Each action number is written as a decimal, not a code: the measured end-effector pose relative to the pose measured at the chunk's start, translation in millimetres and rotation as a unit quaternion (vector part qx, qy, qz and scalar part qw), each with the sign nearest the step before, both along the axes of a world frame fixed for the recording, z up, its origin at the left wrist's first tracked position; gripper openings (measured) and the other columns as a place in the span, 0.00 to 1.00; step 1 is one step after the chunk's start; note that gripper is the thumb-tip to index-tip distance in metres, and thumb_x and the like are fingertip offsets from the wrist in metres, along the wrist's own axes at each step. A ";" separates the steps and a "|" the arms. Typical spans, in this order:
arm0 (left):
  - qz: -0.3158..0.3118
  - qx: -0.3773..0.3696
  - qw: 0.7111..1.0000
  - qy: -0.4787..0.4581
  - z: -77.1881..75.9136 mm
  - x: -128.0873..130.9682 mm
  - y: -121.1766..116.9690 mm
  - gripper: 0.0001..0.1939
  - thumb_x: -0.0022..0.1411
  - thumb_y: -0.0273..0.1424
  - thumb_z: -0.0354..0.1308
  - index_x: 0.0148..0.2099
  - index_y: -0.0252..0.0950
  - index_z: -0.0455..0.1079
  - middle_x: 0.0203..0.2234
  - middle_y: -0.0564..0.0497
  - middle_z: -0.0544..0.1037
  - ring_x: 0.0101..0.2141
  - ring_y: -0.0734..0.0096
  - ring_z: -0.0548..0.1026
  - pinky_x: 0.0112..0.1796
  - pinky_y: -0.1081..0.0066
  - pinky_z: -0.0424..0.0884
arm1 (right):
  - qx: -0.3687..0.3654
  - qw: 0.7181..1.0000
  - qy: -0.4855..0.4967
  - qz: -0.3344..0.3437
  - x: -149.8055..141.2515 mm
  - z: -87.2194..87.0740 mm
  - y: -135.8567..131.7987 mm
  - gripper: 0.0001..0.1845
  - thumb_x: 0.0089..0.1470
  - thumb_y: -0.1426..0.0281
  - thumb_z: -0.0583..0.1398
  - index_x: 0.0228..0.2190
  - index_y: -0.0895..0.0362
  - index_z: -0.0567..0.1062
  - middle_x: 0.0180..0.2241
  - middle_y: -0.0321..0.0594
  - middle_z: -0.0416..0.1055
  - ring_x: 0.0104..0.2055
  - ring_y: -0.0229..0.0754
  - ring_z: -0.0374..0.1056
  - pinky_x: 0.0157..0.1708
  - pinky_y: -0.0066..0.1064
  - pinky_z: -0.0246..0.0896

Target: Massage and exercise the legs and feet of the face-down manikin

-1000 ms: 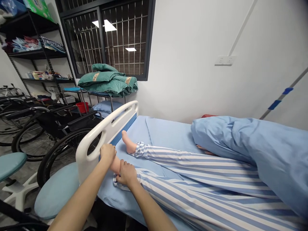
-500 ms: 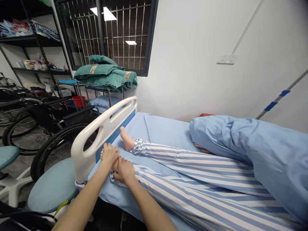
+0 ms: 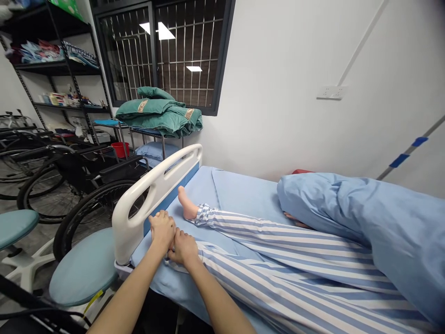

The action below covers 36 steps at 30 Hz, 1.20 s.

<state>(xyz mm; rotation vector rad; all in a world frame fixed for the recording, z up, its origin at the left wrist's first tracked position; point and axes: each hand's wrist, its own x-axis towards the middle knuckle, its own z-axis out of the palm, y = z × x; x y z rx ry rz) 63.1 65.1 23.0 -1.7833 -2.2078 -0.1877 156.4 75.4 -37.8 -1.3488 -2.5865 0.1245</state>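
My left hand is closed over the front of the near foot of a person lying on the bed, and it hides most of that foot. Just beside it, my right hand wraps round the ankle at the trouser cuff. Blue-and-white striped trousers cover both legs, which lie stretched out. The person's other foot is bare, toes up, resting apart from my hands on the light blue sheet.
A white bed end board stands just beyond the feet. Left of it are a round teal stool and a wheelchair. A blue quilt covers the person's upper body. Green folded bedding lies on a rack by the window.
The view has shifted, so the scene sits slightly lower and further right. My left hand now lies further over the toes; both hands keep their hold on the foot and ankle.
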 end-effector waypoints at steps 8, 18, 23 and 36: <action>0.037 0.077 0.996 0.036 -5.2 1.9 -8.8 0.22 0.62 0.33 0.37 0.40 0.34 0.73 0.57 0.39 0.56 0.54 0.47 0.54 0.33 0.58 0.67 | 0.003 1.000 -0.002 0.003 1.0 2.5 -1.9 0.30 0.37 0.63 0.59 0.43 0.59 0.59 0.36 0.48 0.68 0.36 0.52 0.68 0.32 0.40 0.63; 0.057 0.054 0.997 -0.017 3.6 -0.5 -13.8 0.21 0.62 0.38 0.39 0.41 0.36 0.71 0.52 0.38 0.57 0.43 0.53 0.63 0.27 0.69 0.68 | -0.006 1.000 0.000 0.000 2.2 6.1 -3.0 0.27 0.38 0.63 0.58 0.41 0.57 0.59 0.36 0.47 0.68 0.36 0.51 0.68 0.32 0.40 0.63; 0.088 0.051 0.995 -0.017 3.0 -6.2 -15.5 0.22 0.61 0.42 0.39 0.48 0.36 0.65 0.45 0.38 0.63 0.33 0.61 0.70 0.28 0.67 0.67 | -0.014 1.000 -0.001 -0.002 1.9 5.5 -3.0 0.28 0.38 0.62 0.59 0.42 0.57 0.58 0.37 0.47 0.68 0.37 0.51 0.68 0.33 0.40 0.62; 0.093 -0.003 0.995 -0.030 24.0 -27.1 0.9 0.23 0.58 0.38 0.43 0.46 0.26 0.67 0.30 0.38 0.76 0.33 0.54 0.75 0.32 0.62 0.67 | -0.028 1.000 -0.001 -0.008 2.4 15.2 -6.8 0.26 0.37 0.63 0.59 0.40 0.59 0.59 0.36 0.49 0.68 0.36 0.54 0.69 0.32 0.41 0.62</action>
